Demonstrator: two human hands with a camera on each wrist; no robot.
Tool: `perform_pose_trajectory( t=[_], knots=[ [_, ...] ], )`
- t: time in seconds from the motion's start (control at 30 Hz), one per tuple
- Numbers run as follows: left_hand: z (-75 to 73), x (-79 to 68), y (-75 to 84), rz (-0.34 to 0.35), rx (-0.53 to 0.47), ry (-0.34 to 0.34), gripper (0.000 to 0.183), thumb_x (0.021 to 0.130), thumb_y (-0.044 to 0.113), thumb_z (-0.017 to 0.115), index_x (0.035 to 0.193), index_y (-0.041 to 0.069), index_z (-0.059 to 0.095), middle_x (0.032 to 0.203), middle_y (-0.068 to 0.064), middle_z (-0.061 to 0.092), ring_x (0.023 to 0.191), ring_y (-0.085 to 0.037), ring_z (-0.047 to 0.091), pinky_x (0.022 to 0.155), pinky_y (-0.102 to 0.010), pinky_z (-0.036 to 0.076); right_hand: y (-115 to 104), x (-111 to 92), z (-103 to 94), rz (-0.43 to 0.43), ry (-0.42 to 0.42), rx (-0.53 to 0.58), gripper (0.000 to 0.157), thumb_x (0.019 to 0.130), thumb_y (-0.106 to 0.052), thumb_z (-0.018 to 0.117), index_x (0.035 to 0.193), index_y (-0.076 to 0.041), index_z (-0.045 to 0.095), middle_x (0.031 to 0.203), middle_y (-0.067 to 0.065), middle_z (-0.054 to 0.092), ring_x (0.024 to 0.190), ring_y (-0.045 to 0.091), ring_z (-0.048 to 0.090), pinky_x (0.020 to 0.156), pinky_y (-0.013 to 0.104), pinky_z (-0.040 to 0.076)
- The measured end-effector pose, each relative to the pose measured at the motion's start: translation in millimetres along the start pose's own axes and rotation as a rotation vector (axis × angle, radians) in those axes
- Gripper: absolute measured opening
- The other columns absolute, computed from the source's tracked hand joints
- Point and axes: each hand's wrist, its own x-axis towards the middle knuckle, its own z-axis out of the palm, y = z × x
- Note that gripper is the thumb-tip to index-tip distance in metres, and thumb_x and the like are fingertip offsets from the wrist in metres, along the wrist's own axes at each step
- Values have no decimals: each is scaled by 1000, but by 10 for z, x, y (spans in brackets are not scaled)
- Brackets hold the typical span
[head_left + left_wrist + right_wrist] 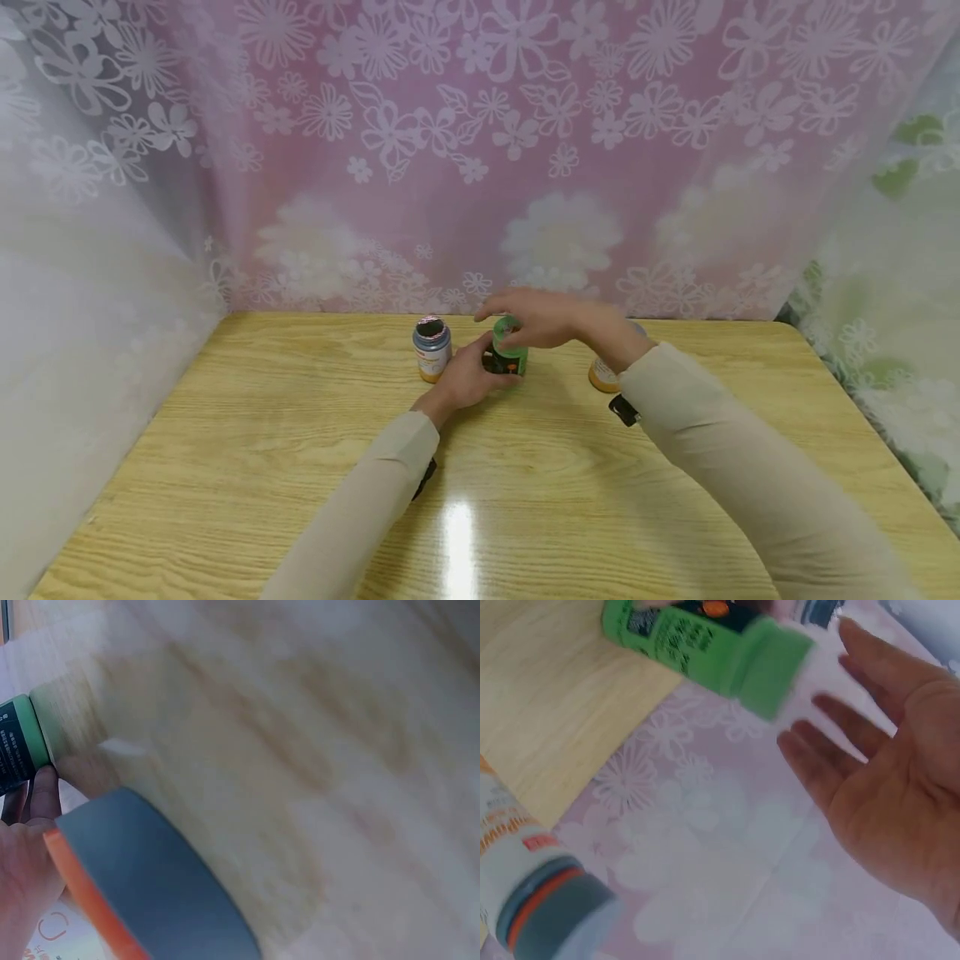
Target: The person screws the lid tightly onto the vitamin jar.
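Observation:
A green bottle (512,354) with a black label stands upright near the table's back edge. Around its lower body, my left hand (468,375) keeps its grip, thumb at the front; in the left wrist view some fingers show by the bottle's base (34,735). My right hand (536,318) hovers over the green cap (776,671), its fingers loosely bent and spread. The right wrist view shows a gap between those fingers and the cap. Left of the green bottle is a white-labelled bottle (432,354) with a grey-blue top.
A similar white-labelled bottle (602,375) stands to the right, partly covered by the right forearm; its grey cap (566,915) shows in the right wrist view. Behind the wooden table (300,450) hangs a pink floral curtain (450,167).

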Motion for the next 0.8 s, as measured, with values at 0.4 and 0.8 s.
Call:
perform_pose_trajectory(
  t=[0.4, 0.8],
  knots=[
    [15, 3, 19, -6, 0, 4, 66, 85, 32, 75, 141, 17, 43, 125, -3, 57, 109, -19, 58, 89, -32, 48, -27, 13, -31, 6, -46, -57, 30, 92, -8, 64, 122, -6, 64, 120, 8, 61, 107, 24, 56, 88, 38, 47],
    [16, 5, 9, -25, 18, 17, 72, 83, 32, 76, 143, 16, 40, 120, -9, 59, 106, -21, 59, 88, -34, 48, -220, 119, 171, 393, 162, -179, 42, 91, -46, 63, 82, -5, 64, 61, 4, 54, 50, 15, 53, 45, 27, 41]
  ],
)
